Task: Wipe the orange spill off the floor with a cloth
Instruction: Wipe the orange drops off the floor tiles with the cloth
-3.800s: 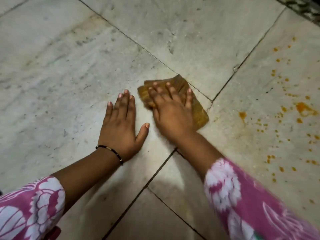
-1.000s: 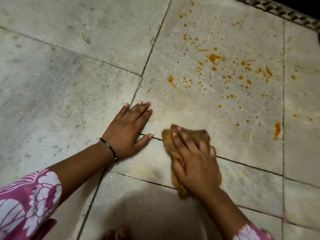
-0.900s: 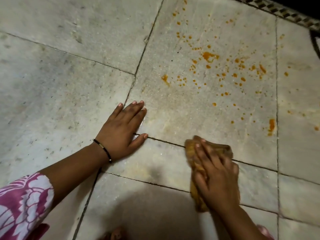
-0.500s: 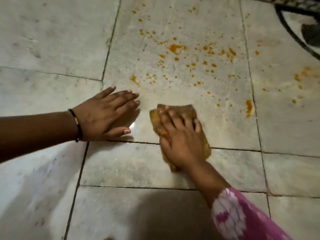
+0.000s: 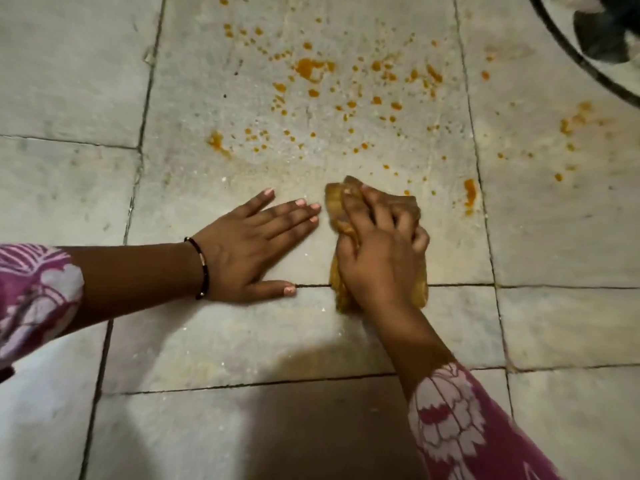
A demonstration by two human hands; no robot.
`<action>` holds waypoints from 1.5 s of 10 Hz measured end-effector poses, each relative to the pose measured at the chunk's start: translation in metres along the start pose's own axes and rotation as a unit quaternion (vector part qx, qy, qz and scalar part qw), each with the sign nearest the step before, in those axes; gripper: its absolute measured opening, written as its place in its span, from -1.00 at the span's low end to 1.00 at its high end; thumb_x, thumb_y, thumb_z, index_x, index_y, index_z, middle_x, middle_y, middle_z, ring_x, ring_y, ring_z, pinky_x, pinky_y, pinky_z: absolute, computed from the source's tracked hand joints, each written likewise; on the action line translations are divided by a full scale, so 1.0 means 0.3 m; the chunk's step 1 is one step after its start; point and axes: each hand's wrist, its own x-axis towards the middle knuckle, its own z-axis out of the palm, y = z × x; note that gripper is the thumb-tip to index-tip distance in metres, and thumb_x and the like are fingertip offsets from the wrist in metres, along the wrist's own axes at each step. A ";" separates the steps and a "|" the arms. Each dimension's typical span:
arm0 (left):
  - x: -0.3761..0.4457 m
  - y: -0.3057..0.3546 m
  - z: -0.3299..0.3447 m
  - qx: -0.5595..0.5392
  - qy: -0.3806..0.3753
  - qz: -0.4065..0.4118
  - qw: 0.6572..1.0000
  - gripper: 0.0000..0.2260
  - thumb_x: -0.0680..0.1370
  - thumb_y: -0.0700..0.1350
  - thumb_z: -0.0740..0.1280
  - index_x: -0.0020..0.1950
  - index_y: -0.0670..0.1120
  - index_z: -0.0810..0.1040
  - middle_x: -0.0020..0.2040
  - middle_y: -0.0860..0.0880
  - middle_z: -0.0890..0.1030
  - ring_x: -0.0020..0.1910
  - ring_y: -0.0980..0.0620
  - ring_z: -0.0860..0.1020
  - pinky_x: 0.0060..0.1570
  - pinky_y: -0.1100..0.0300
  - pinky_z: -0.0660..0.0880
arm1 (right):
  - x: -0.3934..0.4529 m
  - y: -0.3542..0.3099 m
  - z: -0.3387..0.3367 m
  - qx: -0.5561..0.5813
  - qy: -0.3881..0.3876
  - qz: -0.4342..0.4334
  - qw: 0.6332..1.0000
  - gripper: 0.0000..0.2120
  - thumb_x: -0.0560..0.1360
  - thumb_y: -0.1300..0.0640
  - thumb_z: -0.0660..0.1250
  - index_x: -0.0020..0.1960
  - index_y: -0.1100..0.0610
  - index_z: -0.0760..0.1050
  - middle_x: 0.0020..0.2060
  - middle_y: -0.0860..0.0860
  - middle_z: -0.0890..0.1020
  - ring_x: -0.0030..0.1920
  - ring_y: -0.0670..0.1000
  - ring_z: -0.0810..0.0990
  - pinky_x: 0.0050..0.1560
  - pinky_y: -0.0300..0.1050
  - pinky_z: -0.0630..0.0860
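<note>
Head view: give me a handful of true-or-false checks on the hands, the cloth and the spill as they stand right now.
1. The right hand presses on the cloth. True.
2. The left hand holds a second cloth. False: it lies flat on the floor, holding nothing.
3. The orange spill is fully wiped away. False: many orange spots still lie beyond the cloth.
4. The left wrist wears a dark bracelet. True.
5. The cloth is white. False: it is yellow-brown.
</note>
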 end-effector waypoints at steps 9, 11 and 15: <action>-0.001 0.009 -0.003 -0.005 0.024 -0.011 1.000 -0.22 0.53 0.37 -0.05 0.55 -0.17 0.08 0.56 -0.14 0.10 0.53 -0.08 0.10 0.46 -0.14 0.00 | 0.108 0.189 -0.109 0.035 0.001 0.159 0.987 -0.55 0.53 0.07 0.19 0.42 -0.07 0.32 0.41 -0.03 0.28 0.29 0.15 0.24 0.20 0.14 0.25; 0.000 0.005 -0.001 -0.009 0.022 -0.009 1.000 -0.22 0.53 0.37 -0.05 0.55 -0.16 0.07 0.56 -0.14 0.10 0.53 -0.08 0.09 0.47 -0.14 0.00 | 0.096 0.011 -0.071 -0.005 -0.027 -0.068 0.997 -0.50 0.50 0.03 0.20 0.43 -0.14 0.26 0.40 -0.09 0.26 0.23 0.09 0.25 0.07 0.04 0.25; -0.001 0.008 0.004 -0.007 0.018 -0.011 1.000 -0.22 0.53 0.37 -0.06 0.56 -0.15 0.04 0.56 -0.13 0.06 0.53 -0.06 0.07 0.48 -0.14 -0.01 | 0.218 0.119 -0.106 -0.002 -0.033 0.088 0.996 -0.52 0.53 0.10 0.18 0.45 -0.02 0.27 0.43 0.01 0.24 0.32 0.19 0.20 0.25 0.16 0.22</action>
